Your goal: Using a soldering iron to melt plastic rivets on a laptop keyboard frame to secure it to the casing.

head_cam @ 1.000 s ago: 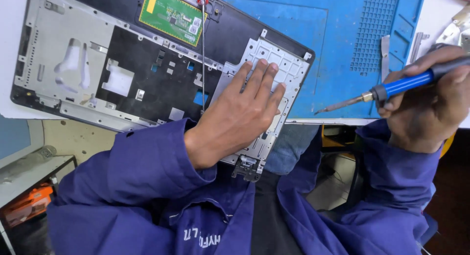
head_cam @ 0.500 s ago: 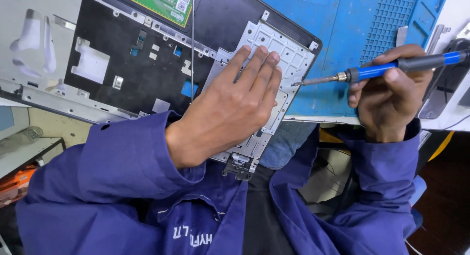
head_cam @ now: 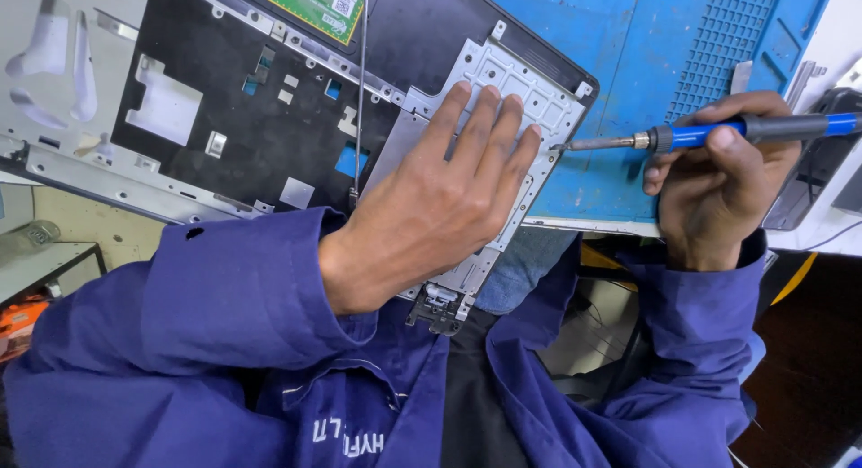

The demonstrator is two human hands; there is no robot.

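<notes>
Blue mat | left hand flat on laptop chassis | right hand gripping screwdriver

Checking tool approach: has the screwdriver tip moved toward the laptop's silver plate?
Yes. The screwdriver in the right hand has closed in leftward; its tip now meets the silver plate edge.

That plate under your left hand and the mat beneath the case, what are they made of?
Plate: looks like bare stamped sheet metal, matte silver with punched cut-outs. Mat: probably silicone or rubber, matte blue with a moulded grid section and scuffs. The left hand lies flat on the plate.
</notes>
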